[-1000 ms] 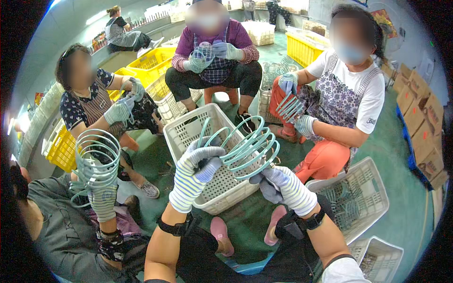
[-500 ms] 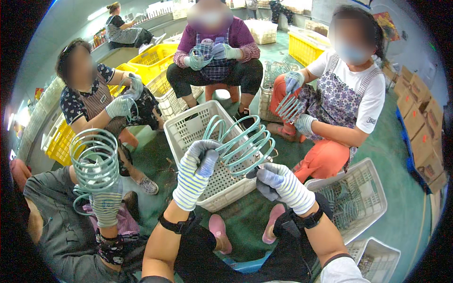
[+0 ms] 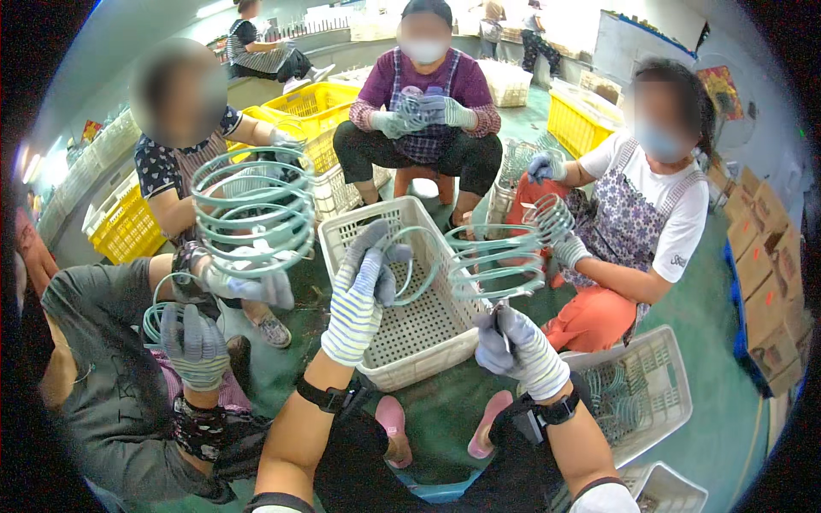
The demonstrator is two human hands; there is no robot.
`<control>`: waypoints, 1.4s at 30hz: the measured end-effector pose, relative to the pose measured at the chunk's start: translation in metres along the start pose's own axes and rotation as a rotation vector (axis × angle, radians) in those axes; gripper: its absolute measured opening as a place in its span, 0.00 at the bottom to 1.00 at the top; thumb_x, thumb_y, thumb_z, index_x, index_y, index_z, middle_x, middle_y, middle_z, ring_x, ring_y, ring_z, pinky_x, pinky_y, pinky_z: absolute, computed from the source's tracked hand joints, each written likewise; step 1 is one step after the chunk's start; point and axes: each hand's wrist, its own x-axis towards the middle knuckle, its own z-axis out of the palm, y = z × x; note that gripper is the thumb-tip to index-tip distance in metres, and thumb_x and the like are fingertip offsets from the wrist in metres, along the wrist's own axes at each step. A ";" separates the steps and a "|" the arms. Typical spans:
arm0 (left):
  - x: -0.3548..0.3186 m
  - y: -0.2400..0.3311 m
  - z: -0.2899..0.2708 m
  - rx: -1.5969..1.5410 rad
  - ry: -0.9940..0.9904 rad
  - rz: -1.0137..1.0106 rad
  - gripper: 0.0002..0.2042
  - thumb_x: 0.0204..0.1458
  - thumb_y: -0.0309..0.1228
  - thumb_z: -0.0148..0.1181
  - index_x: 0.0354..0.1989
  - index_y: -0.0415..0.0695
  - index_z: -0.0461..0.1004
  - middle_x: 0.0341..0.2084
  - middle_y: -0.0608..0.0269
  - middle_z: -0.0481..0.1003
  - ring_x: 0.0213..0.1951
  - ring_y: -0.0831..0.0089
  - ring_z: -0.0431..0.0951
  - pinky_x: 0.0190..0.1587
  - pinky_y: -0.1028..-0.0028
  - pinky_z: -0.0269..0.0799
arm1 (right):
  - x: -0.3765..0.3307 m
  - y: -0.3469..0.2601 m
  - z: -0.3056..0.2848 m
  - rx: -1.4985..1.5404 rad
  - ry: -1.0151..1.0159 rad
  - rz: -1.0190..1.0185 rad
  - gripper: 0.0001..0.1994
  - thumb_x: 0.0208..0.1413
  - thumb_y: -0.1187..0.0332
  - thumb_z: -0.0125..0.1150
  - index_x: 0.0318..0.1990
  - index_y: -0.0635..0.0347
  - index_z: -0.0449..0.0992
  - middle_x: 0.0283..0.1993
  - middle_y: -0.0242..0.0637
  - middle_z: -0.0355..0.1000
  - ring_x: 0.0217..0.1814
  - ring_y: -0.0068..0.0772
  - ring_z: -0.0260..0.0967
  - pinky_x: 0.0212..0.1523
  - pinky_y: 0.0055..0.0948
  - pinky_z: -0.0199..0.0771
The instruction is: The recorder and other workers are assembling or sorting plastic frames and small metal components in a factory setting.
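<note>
A pale blue-green spiral coil (image 3: pixel 496 274), its end loop drawn sideways, is gripped by the left hand (image 3: pixel 366 269) above the white perforated crate (image 3: pixel 409 373). A slim dark piece (image 3: pixel 504 333) is pinched in the right hand (image 3: pixel 513 344).

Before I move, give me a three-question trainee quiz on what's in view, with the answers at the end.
1. True or false: the left hand and right hand both wear striped gloves.
2. What stands between the pink slip-on shoes and the co-worker in purple? A: a ladder; B: a perforated white plastic crate; C: a cardboard carton.
3. What colour is the coil just above the right hand?
Key: 1, true; 2, B; 3, pale blue-green.
</note>
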 end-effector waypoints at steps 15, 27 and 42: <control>0.004 -0.063 -0.052 -0.206 0.085 -0.193 0.10 0.56 0.30 0.50 0.45 0.44 0.68 0.30 0.68 0.73 0.26 0.84 0.71 0.24 0.84 0.68 | 0.075 0.013 0.086 -0.312 0.078 -0.510 0.27 0.53 0.63 0.57 0.59 0.57 0.57 0.54 0.43 0.63 0.35 0.29 0.72 0.31 0.24 0.74; 0.001 -0.074 -0.079 -0.570 -0.058 -0.069 0.11 0.57 0.29 0.47 0.46 0.41 0.68 0.43 0.61 0.70 0.42 0.76 0.71 0.44 0.78 0.71 | 0.084 -0.014 0.075 -1.071 -0.078 -0.853 0.18 0.59 0.68 0.44 0.56 0.55 0.64 0.59 0.39 0.61 0.60 0.36 0.59 0.60 0.36 0.58; 0.017 -0.055 -0.046 -0.119 0.051 -0.230 0.12 0.54 0.26 0.50 0.48 0.43 0.68 0.37 0.61 0.74 0.28 0.79 0.72 0.31 0.80 0.71 | -0.060 -0.078 0.077 -0.993 0.287 -0.865 0.14 0.53 0.69 0.53 0.45 0.66 0.70 0.40 0.36 0.72 0.41 0.25 0.70 0.45 0.24 0.70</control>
